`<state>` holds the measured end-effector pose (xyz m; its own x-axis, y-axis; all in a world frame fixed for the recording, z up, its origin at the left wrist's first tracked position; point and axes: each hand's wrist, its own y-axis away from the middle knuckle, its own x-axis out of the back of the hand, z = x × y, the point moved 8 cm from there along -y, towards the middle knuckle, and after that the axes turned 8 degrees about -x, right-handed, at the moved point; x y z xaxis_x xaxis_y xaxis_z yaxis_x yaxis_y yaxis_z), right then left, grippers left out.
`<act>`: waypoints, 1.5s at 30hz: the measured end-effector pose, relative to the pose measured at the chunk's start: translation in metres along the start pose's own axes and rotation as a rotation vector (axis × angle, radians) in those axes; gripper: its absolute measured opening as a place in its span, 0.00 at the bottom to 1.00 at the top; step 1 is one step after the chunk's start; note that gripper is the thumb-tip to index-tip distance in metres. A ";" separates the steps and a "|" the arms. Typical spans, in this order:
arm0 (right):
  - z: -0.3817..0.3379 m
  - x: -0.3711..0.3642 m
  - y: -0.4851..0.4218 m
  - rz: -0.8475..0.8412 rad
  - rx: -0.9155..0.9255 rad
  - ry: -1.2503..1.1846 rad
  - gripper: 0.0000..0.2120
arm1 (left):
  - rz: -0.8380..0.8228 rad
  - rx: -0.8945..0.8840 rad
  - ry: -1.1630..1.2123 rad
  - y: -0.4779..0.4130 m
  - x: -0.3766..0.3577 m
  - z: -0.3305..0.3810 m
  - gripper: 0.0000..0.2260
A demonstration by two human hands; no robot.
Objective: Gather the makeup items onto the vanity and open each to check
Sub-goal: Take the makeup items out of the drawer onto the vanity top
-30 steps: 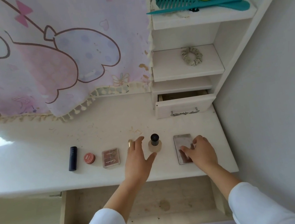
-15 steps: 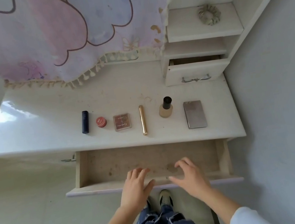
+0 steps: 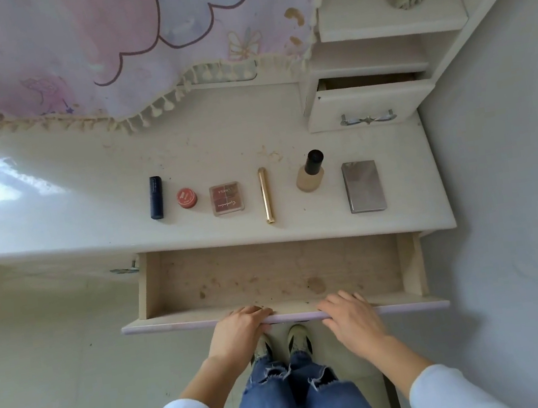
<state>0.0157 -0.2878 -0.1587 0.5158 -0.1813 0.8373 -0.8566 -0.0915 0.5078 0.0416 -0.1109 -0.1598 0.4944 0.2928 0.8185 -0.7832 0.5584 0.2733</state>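
Six makeup items lined up in a row on the vanity top point(image 3: 54, 213), all closed: dark blue tube point(image 3: 155, 197) lying flat, little red pot point(image 3: 186, 197), square blush palette point(image 3: 226, 198), gold tube point(image 3: 266, 195) lying flat, foundation bottle point(image 3: 310, 173) standing upright with its black cap on, silver compact point(image 3: 363, 186) at the right end. None touching, each just beside the next.

Big drawer point(image 3: 270, 272) pulled wide open and looking bare inside, apart from some stains and crumbs. Left hand point(image 3: 240, 332) and right hand point(image 3: 351, 318) both resting on the drawer's front edge, fingers curled over the lip, holding nothing but that edge. Looks like a push to close it, gathering part seemingly done, opening and checking not started.

Stuff that could go sideways from here:
- Shoving the drawer in hard could jolt the top. That upright bottle looks tippy, and the two tubes lying flat could roll off the front edge.
- Fingers hooked over the lip could get pinched under the vanity top if not pulled back in time.
- Small upper drawer point(image 3: 369, 105) also slightly open, can't tell what's inside, so possibly an item missed.
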 end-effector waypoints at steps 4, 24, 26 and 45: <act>0.000 0.010 0.003 0.025 0.015 -0.039 0.16 | 0.076 -0.076 -0.118 0.001 0.009 0.002 0.10; -0.007 0.055 -0.017 0.251 0.217 0.188 0.26 | 0.208 -0.152 -0.401 -0.024 0.049 0.004 0.34; 0.000 0.071 -0.030 0.291 0.107 0.213 0.35 | 0.223 -0.067 -0.410 -0.037 0.057 0.002 0.42; -0.007 0.109 -0.076 0.320 0.090 0.223 0.20 | 0.292 0.064 -0.239 -0.073 0.090 -0.001 0.24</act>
<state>0.1370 -0.2937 -0.1043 0.2045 0.0013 0.9789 -0.9675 -0.1516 0.2024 0.1441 -0.1243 -0.1066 0.1513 0.2387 0.9592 -0.9037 0.4267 0.0363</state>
